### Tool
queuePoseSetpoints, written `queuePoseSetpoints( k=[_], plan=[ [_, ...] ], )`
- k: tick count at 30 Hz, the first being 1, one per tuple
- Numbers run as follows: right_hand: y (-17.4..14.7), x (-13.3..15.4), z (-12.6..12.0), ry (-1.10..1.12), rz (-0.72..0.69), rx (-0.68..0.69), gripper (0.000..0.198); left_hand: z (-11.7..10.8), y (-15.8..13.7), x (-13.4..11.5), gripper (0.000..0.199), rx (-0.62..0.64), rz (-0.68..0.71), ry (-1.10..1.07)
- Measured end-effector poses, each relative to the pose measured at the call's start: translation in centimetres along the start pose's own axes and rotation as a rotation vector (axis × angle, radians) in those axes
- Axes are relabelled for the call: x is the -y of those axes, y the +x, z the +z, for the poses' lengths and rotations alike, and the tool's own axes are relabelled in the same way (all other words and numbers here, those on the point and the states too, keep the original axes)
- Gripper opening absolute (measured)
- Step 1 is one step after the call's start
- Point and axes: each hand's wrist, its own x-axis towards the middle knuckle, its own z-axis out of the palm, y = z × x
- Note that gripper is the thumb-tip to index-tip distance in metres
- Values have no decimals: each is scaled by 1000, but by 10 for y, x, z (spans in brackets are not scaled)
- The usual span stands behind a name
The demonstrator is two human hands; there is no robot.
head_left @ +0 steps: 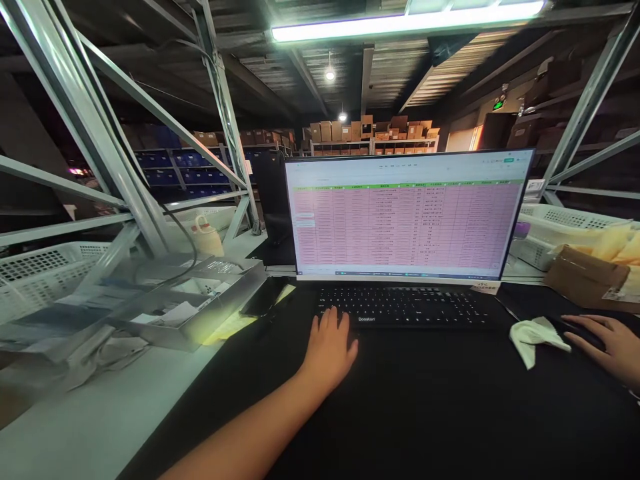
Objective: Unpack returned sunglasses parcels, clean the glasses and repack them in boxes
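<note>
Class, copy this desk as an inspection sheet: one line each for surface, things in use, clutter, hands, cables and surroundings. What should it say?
Surface: black mat over a pale tabletop.
Things in use: keyboard before a lit monitor showing a spreadsheet; dark mouse, partly hidden.
Clutter: crumpled white tissue between keyboard and mouse; yellow paper and a grey tray of papers at left.
Hands: left hand at the keyboard's left end; right hand over the mouse, grip hard to judge.
Cables: dark cable hanging by the left metal frame.
Surroundings: shelves of cardboard boxes behind; ceiling light on.
</note>
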Motion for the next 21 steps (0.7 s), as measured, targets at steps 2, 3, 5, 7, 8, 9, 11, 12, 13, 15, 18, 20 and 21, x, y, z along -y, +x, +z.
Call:
queuePoseSetpoints(
  k=[2, 3, 5, 7, 8, 9, 11, 12, 13, 15, 18, 20, 21],
  plan=[
    [0, 1, 0, 42, -10, 26, 67, 0, 0, 0, 55, 5, 1, -5],
    [-1, 2, -1, 51, -9, 29, 67, 0, 1, 0, 55, 8, 1, -5],
    [-2, 6, -4, 44, -5, 38, 65, 0, 1, 1, 54, 7, 3, -1],
    [-5, 10, -8, 32, -4, 58, 63, 1, 1, 1, 54, 0, 7, 3],
    [-6, 11, -9, 26, 0, 68, 62, 1, 1, 2, 54, -5, 9, 5],
    [-7, 13, -11, 22, 5, 77, 61, 2, 1, 2, 53, -8, 10, 7],
    [-8, 16, -14, 18, 17, 82, 61, 1, 1, 2, 53, -2, 8, 10],
    [-9, 17, -15, 17, 19, 84, 61, 1, 2, 2, 54, 6, 7, 11],
    [-9, 18, -16, 19, 16, 86, 61, 0, 2, 2, 54, 12, 7, 13],
    [-9, 21, -19, 23, 9, 91, 61, 0, 2, 2, 53, 17, 8, 16],
    [-9, 26, -23, 23, 10, 105, 60, 0, 3, 1, 53, 11, 8, 13],
    [-10, 29, -26, 18, 17, 115, 59, 0, 4, 2, 53, 9, 10, 14],
    [-10, 30, -28, 15, 22, 120, 59, 1, 4, 2, 54, 9, 13, 16]
  ],
)
